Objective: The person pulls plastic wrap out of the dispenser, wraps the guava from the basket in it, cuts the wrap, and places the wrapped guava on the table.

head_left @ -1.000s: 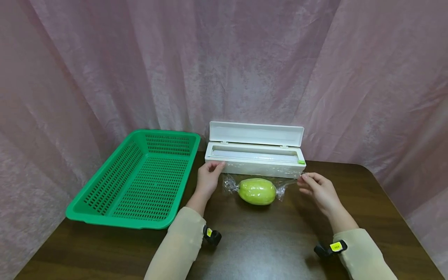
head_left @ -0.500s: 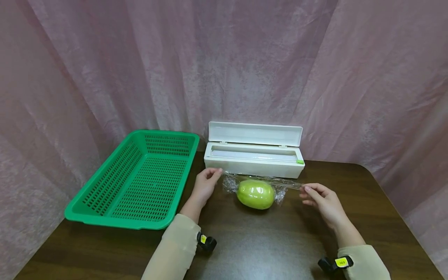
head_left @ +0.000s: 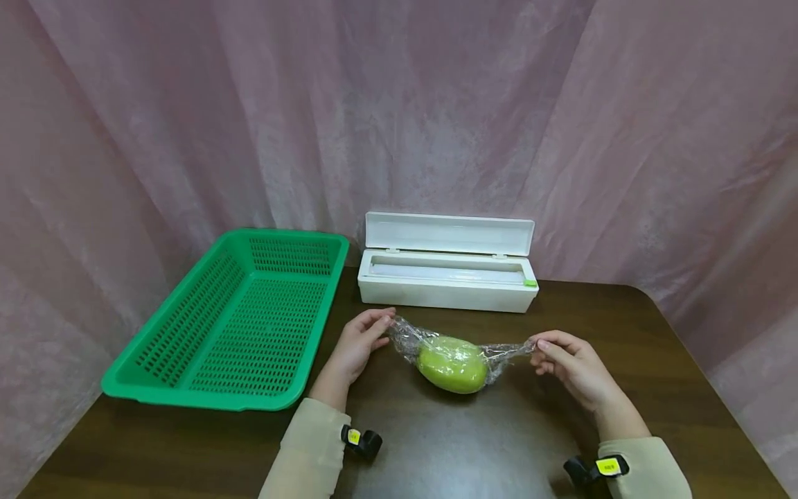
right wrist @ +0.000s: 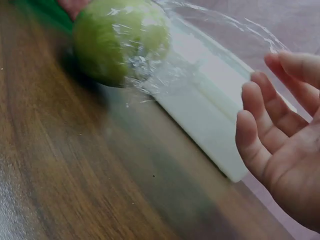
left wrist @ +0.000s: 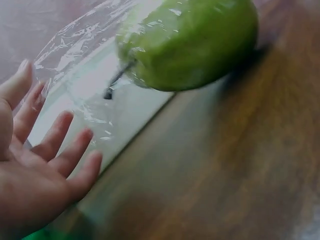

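Note:
A smooth green oval fruit [head_left: 451, 365] lies low over the table between the hands, wrapped in clear cling film [head_left: 406, 337]. Its dark stem [left wrist: 118, 81] shows through the film in the left wrist view. My left hand [head_left: 357, 345] pinches the film's left end between thumb and index finger, the other fingers spread. At the opposite end, thumb and index finger of my right hand [head_left: 572, 364] pinch the film, which is gathered into a narrow strip there. Crumpled film bunches at the fruit's end [right wrist: 142, 72] in the right wrist view.
Behind the fruit stands a white cling film dispenser [head_left: 445, 296] with its lid raised and a roll inside. A green plastic basket [head_left: 227, 400] sits on the left of the brown wooden table [head_left: 474, 443]. A pink curtain [head_left: 399, 111] hangs behind.
Both hands have come down and nearer, drawing the film from behind the fruit to over it. The fruit has shifted slightly nearer and tilted. Both hands keep their pinch.

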### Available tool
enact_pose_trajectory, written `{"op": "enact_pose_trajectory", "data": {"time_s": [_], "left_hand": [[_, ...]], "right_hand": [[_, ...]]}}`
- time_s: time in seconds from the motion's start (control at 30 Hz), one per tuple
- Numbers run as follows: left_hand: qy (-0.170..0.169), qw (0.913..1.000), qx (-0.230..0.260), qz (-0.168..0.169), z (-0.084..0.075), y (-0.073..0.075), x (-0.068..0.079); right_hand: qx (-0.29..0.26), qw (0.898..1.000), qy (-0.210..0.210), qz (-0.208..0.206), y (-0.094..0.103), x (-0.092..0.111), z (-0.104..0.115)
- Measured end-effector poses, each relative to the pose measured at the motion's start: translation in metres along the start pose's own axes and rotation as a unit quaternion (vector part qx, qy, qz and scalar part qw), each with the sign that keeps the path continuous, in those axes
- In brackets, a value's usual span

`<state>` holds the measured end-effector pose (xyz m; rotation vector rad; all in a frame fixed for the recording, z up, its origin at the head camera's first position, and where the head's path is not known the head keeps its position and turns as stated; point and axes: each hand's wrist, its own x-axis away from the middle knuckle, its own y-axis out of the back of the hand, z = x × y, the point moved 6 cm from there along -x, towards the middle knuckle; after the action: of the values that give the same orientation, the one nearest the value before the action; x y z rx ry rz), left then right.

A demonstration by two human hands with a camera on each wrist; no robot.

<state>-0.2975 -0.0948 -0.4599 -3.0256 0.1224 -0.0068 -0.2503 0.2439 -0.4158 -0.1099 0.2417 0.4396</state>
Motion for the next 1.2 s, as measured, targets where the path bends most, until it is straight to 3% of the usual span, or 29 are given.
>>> {"op": "enact_pose_trajectory", "data": {"time_s": [0.2, 0.47, 0.77, 1.0, 1.2], "left_hand": [[-0.012, 0.9962, 0.012, 0.086, -0.013, -0.006, 0.009], [-0.013, 0.9976, 0.019, 0.065, -0.018, 0.001, 0.013], [0.006, 0.9907, 0.066, 0.119, -0.010, 0.002, 0.015], [0.018, 0.9837, 0.055, 0.170, -0.009, 0.004, 0.019], [0.038, 0.9848, 0.002, 0.170, -0.005, 0.007, 0.020]], "right_hand": [[-0.038, 0.997, -0.008, 0.070, -0.003, 0.000, 0.000], [-0.072, 0.993, 0.006, 0.098, 0.000, 0.003, 0.002], [-0.127, 0.978, -0.010, 0.167, -0.002, 0.007, 0.001], [-0.069, 0.974, -0.020, 0.214, -0.004, 0.009, -0.004], [0.020, 0.976, -0.089, 0.199, 0.002, 0.011, -0.018]]}}
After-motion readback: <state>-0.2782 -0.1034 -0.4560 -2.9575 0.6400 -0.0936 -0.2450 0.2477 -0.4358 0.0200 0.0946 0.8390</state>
